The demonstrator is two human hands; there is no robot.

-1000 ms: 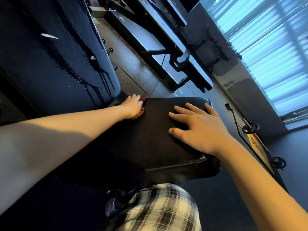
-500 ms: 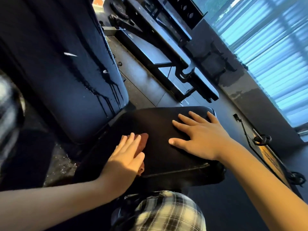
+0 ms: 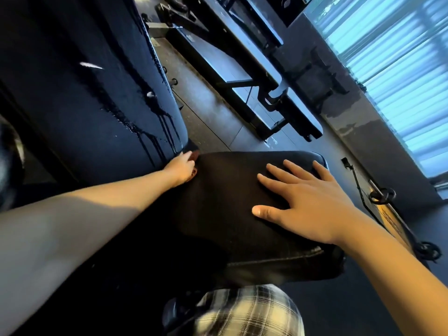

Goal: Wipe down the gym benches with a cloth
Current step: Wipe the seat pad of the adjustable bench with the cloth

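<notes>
**Cloth at the seat pad's far left corner**

Nearest the camera, a plaid-clad leg (image 3: 247,311) showed at the bottom edge, just below the near end of the black seat pad (image 3: 225,214). Both bare forearms reached out over that pad.

The right hand (image 3: 308,202) lay palm down on the right half of the seat. Its fingers were straight and spread, the thumb stuck out to the left, and it held nothing.

Farther along, the left hand (image 3: 180,167) rested at the pad's far left corner, on top of a reddish cloth (image 3: 195,156). Only slivers of the cloth peeked out past the fingers and under the palm. It could not be told whether those fingers pressed flat or curled round the fabric.

Right beside that hand rose the tilted backrest pad (image 3: 97,105), dark blue, with wet streaks (image 3: 155,132) running down toward its lower edge.

Beyond the seat lay grey floor (image 3: 208,112), then a second bench (image 3: 218,59) on a black frame. Window blinds (image 3: 400,69) glowed blue at the far right.
</notes>
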